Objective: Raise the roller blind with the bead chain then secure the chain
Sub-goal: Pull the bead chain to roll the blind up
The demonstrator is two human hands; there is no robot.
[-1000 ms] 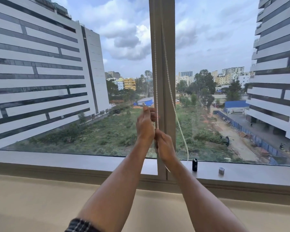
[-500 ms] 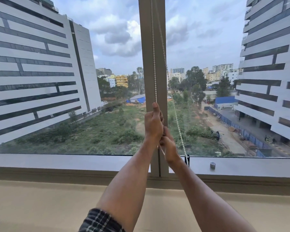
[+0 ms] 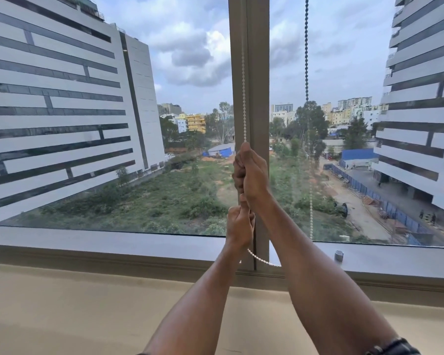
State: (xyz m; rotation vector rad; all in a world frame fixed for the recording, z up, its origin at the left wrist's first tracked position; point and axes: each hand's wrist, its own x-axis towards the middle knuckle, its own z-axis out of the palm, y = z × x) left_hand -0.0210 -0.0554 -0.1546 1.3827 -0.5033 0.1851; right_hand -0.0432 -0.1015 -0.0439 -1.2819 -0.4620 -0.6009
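Both fists — right hand (image 3: 251, 172), left hand (image 3: 239, 224) — clamp the bead chain (image 3: 244, 98) above the sill (image 3: 113, 242).

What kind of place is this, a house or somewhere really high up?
Probably a room high up in a tall city building: a big window, a blind's bead chain, and treetops and a street far below.

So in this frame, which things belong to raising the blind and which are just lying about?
In use:
- white bead chain, running up the window frame post
- right hand, gripping the chain higher up
- left hand, gripping it lower down

Lying about:
- small grey cylinder on the sill
- wristwatch
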